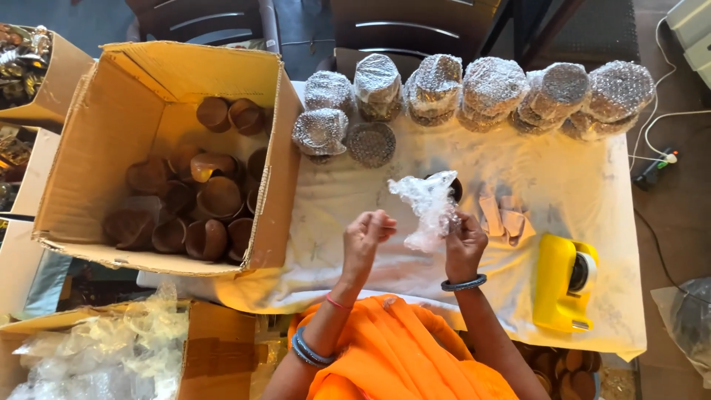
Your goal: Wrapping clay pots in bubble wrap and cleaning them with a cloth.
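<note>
Both hands raised: right hand (464,241) pinching bubble wrap (429,207), left hand (366,235) curled.

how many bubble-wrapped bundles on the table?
8. Six in a back row, two in front at its left end. Stacked ones may hide more.

Both forearms raised from the near edge of the table, bare, elbows low, wrists bent slightly inward. Left hand (368,235) lifted, fingers curled loosely toward the palm, thumb near the fingertips, nothing visibly pinched. Right hand (464,243) just beside, a little apart from the left, fingers closed in a pinch, back of the hand turned to the camera. Bangles on both wrists.
</note>
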